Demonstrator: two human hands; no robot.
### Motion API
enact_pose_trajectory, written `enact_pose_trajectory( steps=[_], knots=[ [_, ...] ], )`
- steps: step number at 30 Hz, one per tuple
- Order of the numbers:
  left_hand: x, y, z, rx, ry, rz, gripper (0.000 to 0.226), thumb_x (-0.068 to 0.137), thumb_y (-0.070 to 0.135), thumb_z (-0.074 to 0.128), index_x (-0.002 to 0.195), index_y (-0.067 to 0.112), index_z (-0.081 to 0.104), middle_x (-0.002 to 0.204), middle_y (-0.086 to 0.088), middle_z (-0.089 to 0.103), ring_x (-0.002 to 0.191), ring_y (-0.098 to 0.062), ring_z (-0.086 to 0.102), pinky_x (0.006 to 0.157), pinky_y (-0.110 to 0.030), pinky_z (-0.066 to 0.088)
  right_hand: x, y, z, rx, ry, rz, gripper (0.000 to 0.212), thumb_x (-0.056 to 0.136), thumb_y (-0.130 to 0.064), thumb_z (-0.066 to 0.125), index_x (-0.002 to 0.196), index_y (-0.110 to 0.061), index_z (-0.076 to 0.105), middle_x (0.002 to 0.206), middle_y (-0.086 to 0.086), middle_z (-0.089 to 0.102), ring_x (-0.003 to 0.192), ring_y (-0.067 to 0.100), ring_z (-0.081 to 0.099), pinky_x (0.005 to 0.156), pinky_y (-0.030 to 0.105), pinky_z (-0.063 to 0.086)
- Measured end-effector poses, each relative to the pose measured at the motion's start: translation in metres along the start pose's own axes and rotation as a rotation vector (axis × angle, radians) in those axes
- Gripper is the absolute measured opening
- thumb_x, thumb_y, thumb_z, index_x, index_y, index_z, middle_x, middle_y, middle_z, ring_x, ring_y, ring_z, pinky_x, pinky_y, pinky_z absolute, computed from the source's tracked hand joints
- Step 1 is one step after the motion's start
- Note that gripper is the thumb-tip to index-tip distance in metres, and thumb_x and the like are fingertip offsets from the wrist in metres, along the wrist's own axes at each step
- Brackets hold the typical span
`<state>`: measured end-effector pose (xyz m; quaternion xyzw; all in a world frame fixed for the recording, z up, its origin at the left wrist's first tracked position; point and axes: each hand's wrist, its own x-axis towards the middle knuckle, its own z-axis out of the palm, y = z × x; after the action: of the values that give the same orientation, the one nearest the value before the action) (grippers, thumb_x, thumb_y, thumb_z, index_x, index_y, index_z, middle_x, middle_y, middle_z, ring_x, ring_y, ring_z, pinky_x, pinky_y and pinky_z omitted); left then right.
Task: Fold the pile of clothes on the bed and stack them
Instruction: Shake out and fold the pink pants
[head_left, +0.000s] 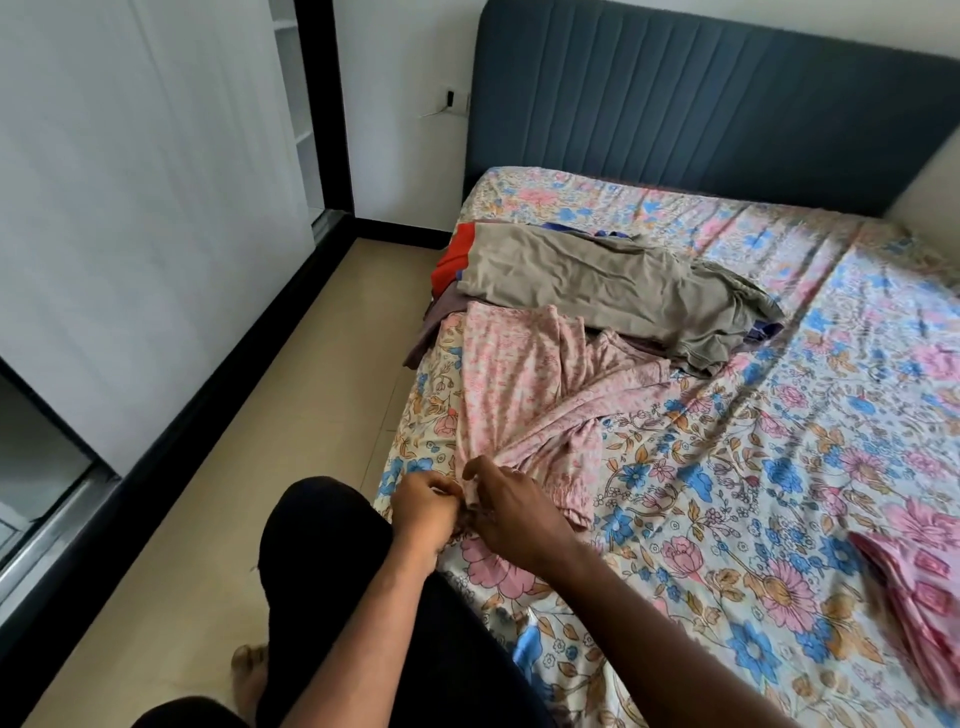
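Observation:
A pink floral garment (524, 384) lies spread near the bed's left edge, its near end bunched. My left hand (423, 506) and my right hand (511, 512) both pinch that bunched end, close together. Behind it a pile of clothes rests on the bed: a grey-brown garment (597, 280) on top, a red one (452, 254) and a dark purple one (447, 317) showing beneath. A pink patterned garment (919, 597) lies at the right edge of the view.
The bed (753, 493) has a floral sheet and a dark blue headboard (701, 104). Tan floor (260, 441) runs along the bed's left side, bounded by a white sliding wardrobe (130, 208). My knee in dark trousers (322, 551) is against the bed's edge.

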<state>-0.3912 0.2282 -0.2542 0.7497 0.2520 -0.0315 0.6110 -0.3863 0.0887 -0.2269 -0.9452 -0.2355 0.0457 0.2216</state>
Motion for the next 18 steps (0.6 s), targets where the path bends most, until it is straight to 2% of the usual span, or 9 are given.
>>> enact_pose_trajectory(
  steps=[2, 6, 8, 9, 10, 12, 14, 16, 18],
  knots=[
    [-0.001, 0.001, 0.001, -0.007, 0.001, 0.000, 0.016, 0.080, 0.008, 0.072, 0.065, 0.014, 0.072, 0.067, -0.008, 0.072, 0.067, -0.033, 0.071, 0.060, -0.045, 0.061, 0.001, 0.001, 0.001, 0.014, 0.010, -0.005, 0.043, 0.093, -0.020, 0.064, 0.127, -0.027, 0.038, 0.089, 0.004, 0.069, 0.074, 0.025, 0.065, 0.070, 0.045, 0.058],
    [-0.006, 0.006, 0.002, -0.027, 0.020, 0.011, 0.037, 0.087, 0.029, 0.076, 0.059, 0.008, 0.063, 0.057, -0.004, 0.062, 0.055, -0.023, 0.058, 0.053, -0.032, 0.046, 0.006, 0.000, 0.001, 0.085, -0.042, -0.018, 0.047, 0.090, -0.015, 0.060, 0.129, -0.024, 0.035, 0.082, -0.002, 0.067, 0.067, 0.020, 0.064, 0.067, 0.042, 0.059],
    [-0.008, 0.008, 0.002, -0.041, -0.009, 0.014, 0.033, 0.082, 0.030, 0.083, 0.064, 0.006, 0.067, 0.060, -0.002, 0.068, 0.056, -0.021, 0.066, 0.052, -0.030, 0.053, 0.006, -0.001, -0.011, 0.208, -0.109, 0.001, 0.049, 0.086, -0.012, 0.063, 0.129, -0.019, 0.039, 0.083, -0.007, 0.067, 0.069, 0.013, 0.065, 0.067, 0.031, 0.057],
    [-0.008, 0.007, 0.002, -0.037, -0.024, 0.018, 0.027, 0.080, 0.025, 0.085, 0.067, 0.007, 0.070, 0.064, -0.003, 0.071, 0.061, -0.022, 0.071, 0.055, -0.034, 0.059, 0.005, 0.002, -0.018, 0.258, -0.102, 0.032, 0.047, 0.085, -0.010, 0.064, 0.127, -0.017, 0.043, 0.085, -0.007, 0.069, 0.071, 0.011, 0.067, 0.067, 0.028, 0.058],
    [-0.007, 0.006, 0.002, -0.014, -0.027, 0.028, 0.020, 0.078, 0.020, 0.086, 0.070, 0.008, 0.071, 0.068, -0.005, 0.073, 0.066, -0.025, 0.073, 0.060, -0.040, 0.062, 0.004, 0.007, -0.023, 0.296, -0.055, 0.080, 0.041, 0.085, -0.007, 0.063, 0.122, -0.017, 0.049, 0.087, -0.006, 0.071, 0.073, 0.013, 0.068, 0.069, 0.026, 0.059],
    [-0.006, 0.004, 0.002, 0.040, -0.015, 0.040, 0.015, 0.078, 0.012, 0.085, 0.074, 0.010, 0.071, 0.074, -0.006, 0.074, 0.070, -0.027, 0.073, 0.067, -0.047, 0.063, 0.000, 0.024, -0.033, 0.247, 0.158, 0.250, 0.024, 0.089, -0.006, 0.062, 0.109, -0.019, 0.058, 0.093, -0.003, 0.068, 0.083, 0.017, 0.067, 0.076, 0.030, 0.060],
    [-0.006, 0.004, 0.003, 0.066, 0.004, 0.049, 0.017, 0.077, 0.008, 0.084, 0.076, 0.011, 0.067, 0.078, -0.005, 0.073, 0.071, -0.027, 0.073, 0.068, -0.049, 0.063, -0.011, 0.046, -0.040, 0.085, 0.308, 0.454, 0.018, 0.093, -0.021, 0.066, 0.110, -0.019, 0.059, 0.106, -0.003, 0.060, 0.096, 0.017, 0.061, 0.087, 0.038, 0.057],
    [-0.007, 0.005, 0.006, 0.094, 0.012, 0.071, 0.019, 0.076, 0.006, 0.083, 0.075, 0.011, 0.065, 0.076, -0.005, 0.071, 0.070, -0.028, 0.072, 0.067, -0.049, 0.062, -0.026, 0.064, -0.043, 0.088, 0.259, 0.613, 0.038, 0.091, -0.038, 0.070, 0.120, -0.019, 0.053, 0.111, -0.001, 0.049, 0.101, 0.019, 0.056, 0.087, 0.037, 0.051],
    [-0.007, 0.005, 0.005, 0.141, 0.015, 0.092, 0.017, 0.075, 0.005, 0.082, 0.071, 0.006, 0.066, 0.071, -0.010, 0.071, 0.067, -0.032, 0.071, 0.064, -0.049, 0.061, -0.035, 0.071, -0.042, 0.232, 0.193, 0.631, 0.043, 0.088, -0.037, 0.075, 0.119, -0.018, 0.053, 0.108, -0.001, 0.058, 0.095, 0.019, 0.059, 0.078, 0.035, 0.051]
  ],
)
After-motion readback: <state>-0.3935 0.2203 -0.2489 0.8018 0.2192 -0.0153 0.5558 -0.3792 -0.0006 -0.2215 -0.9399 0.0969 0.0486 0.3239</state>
